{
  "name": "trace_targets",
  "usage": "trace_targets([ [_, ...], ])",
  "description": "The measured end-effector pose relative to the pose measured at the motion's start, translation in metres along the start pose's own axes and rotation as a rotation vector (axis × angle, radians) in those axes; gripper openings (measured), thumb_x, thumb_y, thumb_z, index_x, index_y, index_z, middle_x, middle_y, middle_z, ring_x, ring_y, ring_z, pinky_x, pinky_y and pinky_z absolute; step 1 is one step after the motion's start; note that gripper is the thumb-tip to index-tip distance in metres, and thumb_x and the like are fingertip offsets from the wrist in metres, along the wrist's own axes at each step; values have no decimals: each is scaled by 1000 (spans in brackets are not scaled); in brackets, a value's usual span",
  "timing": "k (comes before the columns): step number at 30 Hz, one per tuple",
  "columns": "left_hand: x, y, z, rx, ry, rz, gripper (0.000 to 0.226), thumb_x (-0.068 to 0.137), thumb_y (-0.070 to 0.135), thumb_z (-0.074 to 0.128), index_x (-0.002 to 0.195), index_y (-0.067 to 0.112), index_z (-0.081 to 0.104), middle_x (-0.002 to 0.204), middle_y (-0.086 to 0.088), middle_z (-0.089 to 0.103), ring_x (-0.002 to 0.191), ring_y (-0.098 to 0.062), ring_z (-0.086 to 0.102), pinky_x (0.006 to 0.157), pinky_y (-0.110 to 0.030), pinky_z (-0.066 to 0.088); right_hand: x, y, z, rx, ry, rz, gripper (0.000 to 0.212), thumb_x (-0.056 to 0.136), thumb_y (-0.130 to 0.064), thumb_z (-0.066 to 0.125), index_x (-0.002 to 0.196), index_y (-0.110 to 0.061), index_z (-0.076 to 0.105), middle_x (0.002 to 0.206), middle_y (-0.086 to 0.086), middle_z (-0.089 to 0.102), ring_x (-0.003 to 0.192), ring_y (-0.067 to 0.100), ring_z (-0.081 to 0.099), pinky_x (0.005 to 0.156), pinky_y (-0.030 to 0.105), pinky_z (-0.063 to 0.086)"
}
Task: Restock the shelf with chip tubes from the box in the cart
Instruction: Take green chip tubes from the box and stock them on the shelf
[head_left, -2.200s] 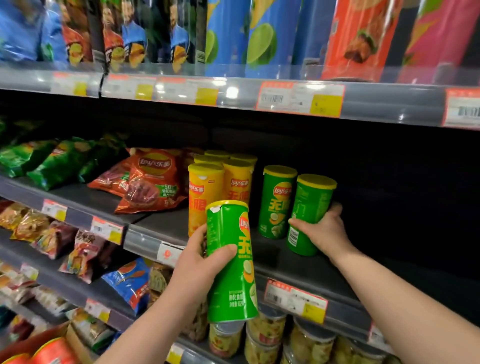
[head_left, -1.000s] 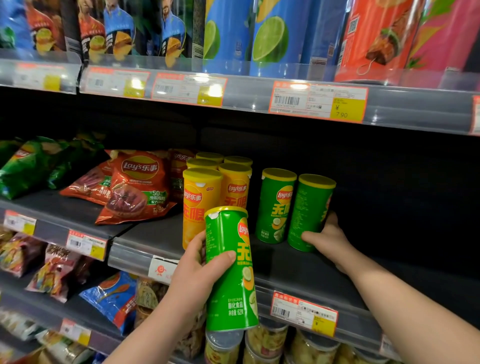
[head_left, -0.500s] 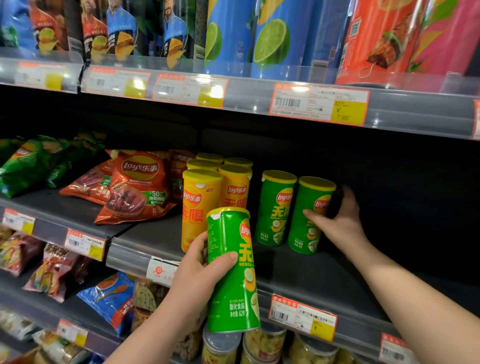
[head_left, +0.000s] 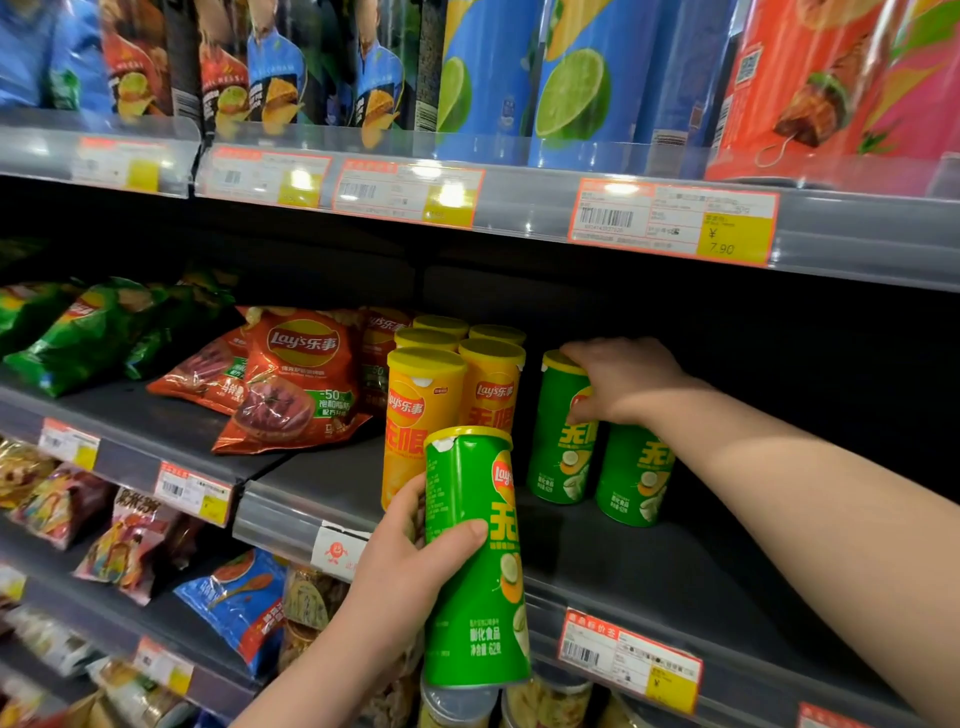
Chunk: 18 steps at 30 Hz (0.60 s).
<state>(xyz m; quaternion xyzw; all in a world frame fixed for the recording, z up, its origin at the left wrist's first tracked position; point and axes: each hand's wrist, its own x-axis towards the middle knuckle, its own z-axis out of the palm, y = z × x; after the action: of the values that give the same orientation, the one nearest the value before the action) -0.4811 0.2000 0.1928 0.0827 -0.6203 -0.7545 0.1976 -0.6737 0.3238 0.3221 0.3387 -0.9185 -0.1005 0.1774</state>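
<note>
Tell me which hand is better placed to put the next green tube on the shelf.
Left. The left hand grips a green tube just before the shelf edge. The right hand is occupied: it holds the tops of the two standing green tubes.

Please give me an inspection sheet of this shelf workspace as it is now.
Surface: grey shelf, price tags on its front edge.
Job's things: held green tube in front of the shelf edge; two standing green tubes right of yellow tubes; box, cart not in view.
Clutter: red chip bags, green bags at left.
Hands: left hand grips the held green tube; right hand curls over the standing tubes' tops.
Cables: nothing seen.
Surroundings: tall tubes on upper shelf.
</note>
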Motion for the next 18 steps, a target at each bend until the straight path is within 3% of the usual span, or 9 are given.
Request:
trace_targets([
  [4, 0, -2, -2, 20, 2, 21, 89, 39, 42, 77, 122, 26, 50, 108, -6, 68, 84, -17, 71, 61, -22, 54, 10, -4, 2, -18, 23, 38, 66, 75, -50, 71, 130, -25, 46, 126, 2, 58, 112, 24, 57, 82, 32, 47],
  [7, 1, -4, -2, 0, -6, 9, 94, 37, 43, 77, 126, 25, 49, 109, -6, 68, 85, -19, 71, 60, -24, 55, 18, -8, 6, -28, 8, 78, 63, 76, -50, 70, 128, -23, 46, 123, 3, 59, 110, 25, 58, 73, 29, 44],
  [9, 0, -4, -2, -2, -13, 5, 98, 37, 42, 77, 128, 24, 48, 110, -7, 67, 84, -18, 71, 59, -23, 55, 21, -8, 6, -13, -1, 88, 65, 76, -51, 70, 129, -23, 45, 125, 3, 57, 111, 25, 57, 78, 30, 46],
  [11, 0, -4, -3, 5, -16, 0, 96, 40, 39, 79, 129, 23, 47, 110, -7, 67, 84, -18, 71, 59, -23, 55, 17, 0, 3, 52, -23, 106, 77, 73, -57, 70, 137, -26, 39, 135, 3, 52, 120, 25, 52, 92, 35, 46],
  [14, 0, -4, -4, -18, -7, -23, 80, 54, 25, 77, 129, 24, 47, 110, -8, 67, 82, -20, 72, 58, -24, 55, 1, 23, -1, 193, -106, 191, 100, 68, -61, 72, 149, -32, 21, 153, 2, 33, 136, 26, 36, 107, 40, 36],
  [18, -1, -4, -3, -40, 19, -38, 63, 57, 21, 74, 115, 29, 52, 106, -8, 68, 78, -21, 72, 55, -24, 55, -20, 57, 9, 337, -239, 254, 108, 67, -37, 83, 151, -23, 17, 150, 12, 32, 133, 28, 38, 104, 30, 39],
])
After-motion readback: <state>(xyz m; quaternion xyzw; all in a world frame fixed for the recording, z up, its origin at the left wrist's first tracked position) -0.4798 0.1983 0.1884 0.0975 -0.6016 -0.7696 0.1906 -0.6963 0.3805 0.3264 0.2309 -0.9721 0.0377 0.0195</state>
